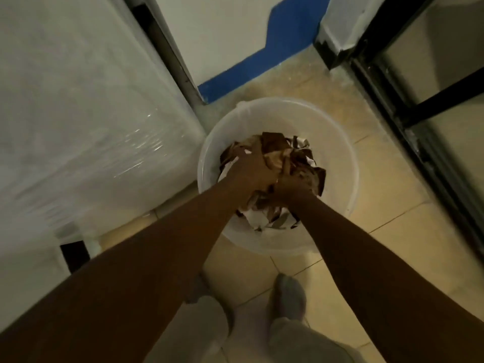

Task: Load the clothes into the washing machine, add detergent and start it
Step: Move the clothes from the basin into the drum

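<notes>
A round white plastic bucket (pixel 337 158) stands on the tiled floor in front of my feet. Inside it lies a bundle of brown-and-white patterned clothes (pixel 275 148). My left hand (pixel 251 171) and my right hand (pixel 293 187) are both down in the bucket, side by side, fingers closed around the bundle. A large white appliance wrapped in clear plastic film (pixel 78 121), probably the washing machine, fills the left side of the view. Its lid and controls are out of sight.
A white wall with a blue painted band (pixel 248 72) lies beyond the bucket. A dark-framed glass door (pixel 419 95) runs along the right. Beige floor tiles (pixel 392 231) surround the bucket. My feet in grey socks (pixel 288 297) stand just behind it.
</notes>
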